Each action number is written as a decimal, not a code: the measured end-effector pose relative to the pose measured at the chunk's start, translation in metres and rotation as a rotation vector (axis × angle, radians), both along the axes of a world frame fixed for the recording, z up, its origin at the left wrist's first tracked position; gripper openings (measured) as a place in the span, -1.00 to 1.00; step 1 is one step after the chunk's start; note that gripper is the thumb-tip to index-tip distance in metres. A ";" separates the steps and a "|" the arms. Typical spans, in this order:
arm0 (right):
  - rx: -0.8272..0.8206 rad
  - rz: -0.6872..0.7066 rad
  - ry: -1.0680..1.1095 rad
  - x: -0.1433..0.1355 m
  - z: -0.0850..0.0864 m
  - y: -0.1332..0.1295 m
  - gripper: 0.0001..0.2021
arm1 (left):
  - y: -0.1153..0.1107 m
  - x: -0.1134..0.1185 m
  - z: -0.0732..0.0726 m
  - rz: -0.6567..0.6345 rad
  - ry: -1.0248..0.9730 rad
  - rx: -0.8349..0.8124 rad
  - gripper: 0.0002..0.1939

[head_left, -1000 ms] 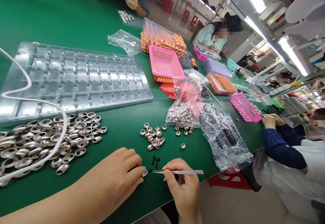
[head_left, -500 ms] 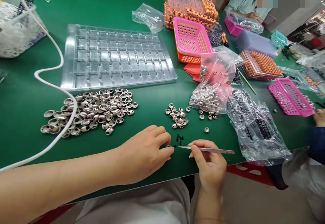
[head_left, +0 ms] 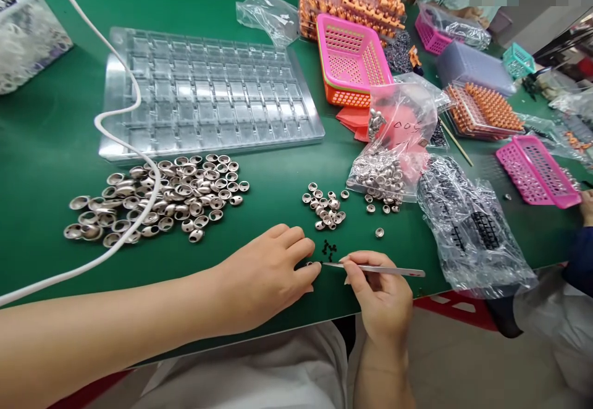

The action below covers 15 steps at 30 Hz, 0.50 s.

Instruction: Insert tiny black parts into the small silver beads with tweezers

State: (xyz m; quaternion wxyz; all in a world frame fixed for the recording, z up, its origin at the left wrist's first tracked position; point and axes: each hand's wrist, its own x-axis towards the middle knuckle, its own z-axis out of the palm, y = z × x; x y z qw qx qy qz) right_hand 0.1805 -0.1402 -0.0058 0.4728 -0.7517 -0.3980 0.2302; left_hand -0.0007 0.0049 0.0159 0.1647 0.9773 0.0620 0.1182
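Observation:
My left hand (head_left: 271,273) rests on the green table with its fingers closed around a small metal ring (head_left: 310,264), mostly hidden by the fingertips. In my right hand (head_left: 382,298) are metal tweezers (head_left: 393,270), pinched between thumb and fingers. The tweezers' tips point left and reach close to my left fingertips. Several tiny black pieces (head_left: 329,248) lie just above the tips. A small cluster of metal rings (head_left: 327,211) sits beyond them, and a larger pile of similar rings (head_left: 176,196) spreads out above my left forearm.
Behind the large pile lies a clear compartment tray (head_left: 213,97), with a white cable (head_left: 99,125) crossing its left side. Pink baskets (head_left: 354,50), a bag of metal parts (head_left: 384,174) and a bag of black parts (head_left: 467,230) stand right. Another person's hand (head_left: 587,208) shows at the right edge.
The tweezers' tips have moved slightly left, closer to my left fingertips. The view has shifted a little, so the tray and large pile appear further left.

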 end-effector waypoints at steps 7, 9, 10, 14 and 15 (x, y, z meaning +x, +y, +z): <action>-0.045 0.011 0.019 0.000 0.003 0.001 -0.88 | 0.001 -0.001 -0.003 -0.007 -0.028 0.016 -0.87; -0.033 0.009 0.040 0.000 0.001 0.001 -0.88 | 0.002 -0.001 -0.003 -0.011 -0.032 0.014 -0.86; -0.026 0.006 0.049 0.000 0.000 0.000 -0.88 | 0.002 -0.001 -0.002 -0.013 -0.027 0.013 -0.86; -0.012 0.003 0.063 0.001 -0.002 -0.001 -0.89 | 0.002 0.000 0.002 -0.014 0.006 0.005 -0.85; -0.014 0.005 0.065 0.001 -0.002 -0.001 -0.90 | 0.002 0.000 0.002 -0.016 0.007 0.003 -0.84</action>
